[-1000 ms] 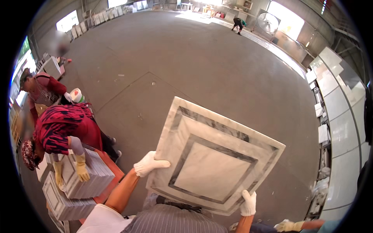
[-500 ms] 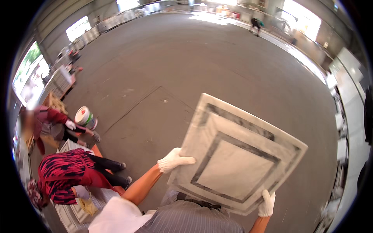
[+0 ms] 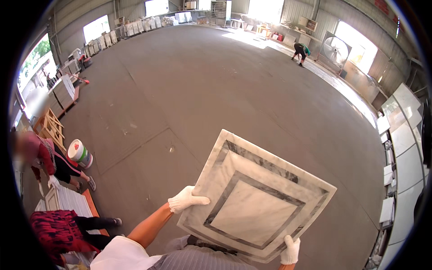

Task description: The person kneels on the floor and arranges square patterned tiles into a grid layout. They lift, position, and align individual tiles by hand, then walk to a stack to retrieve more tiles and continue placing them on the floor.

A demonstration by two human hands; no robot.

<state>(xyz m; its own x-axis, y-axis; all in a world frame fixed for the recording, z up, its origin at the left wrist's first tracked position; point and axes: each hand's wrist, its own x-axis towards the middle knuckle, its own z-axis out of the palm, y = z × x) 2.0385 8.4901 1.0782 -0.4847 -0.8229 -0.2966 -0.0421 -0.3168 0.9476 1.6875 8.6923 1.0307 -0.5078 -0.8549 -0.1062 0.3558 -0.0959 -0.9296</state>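
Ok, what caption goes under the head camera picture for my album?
Two gloved hands, left and right, carry a square marble tile across a big workshop floor.

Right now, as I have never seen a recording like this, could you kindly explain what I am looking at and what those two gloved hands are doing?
The picture comes from a wide fisheye camera worn on a person's head, looking down, so straight edges bend near the rim. The person's left hand and right hand, both in white gloves, grip opposite edges of a square marble tile with grey inlaid borders, carried above the grey concrete floor of a large hall. To the left, two other people bend over stacked tiles beside a white bucket. Far off, another person stoops near a big fan.
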